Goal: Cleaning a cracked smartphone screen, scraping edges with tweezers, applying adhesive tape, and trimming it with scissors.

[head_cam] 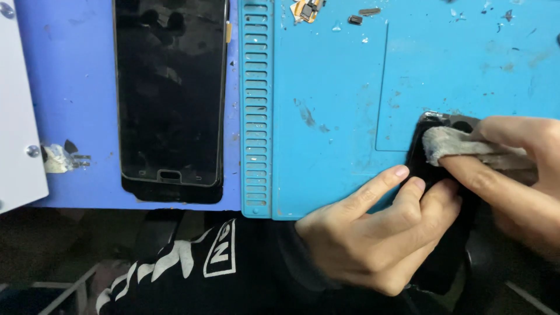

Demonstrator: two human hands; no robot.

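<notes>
Pressing down at the right edge of the teal repair mat (326, 87), the right hand (519, 175) pinched a grey wiping cloth (452, 143) between thumb and fingers and held it against the top of a dark phone body (423, 166). That phone body lay on the mat's lower right corner and hung over the bench edge, a metal corner showing by the cloth. The left hand (373, 233) curled around its lower part, fingers clenched on it, index finger stretched flat along its left side. Well apart on the left, a black phone screen panel (169, 99) lay face up on the blue bench top (70, 87). Small loose parts (354, 19) and an orange flex piece (306, 10) sat at the mat's top edge.
</notes>
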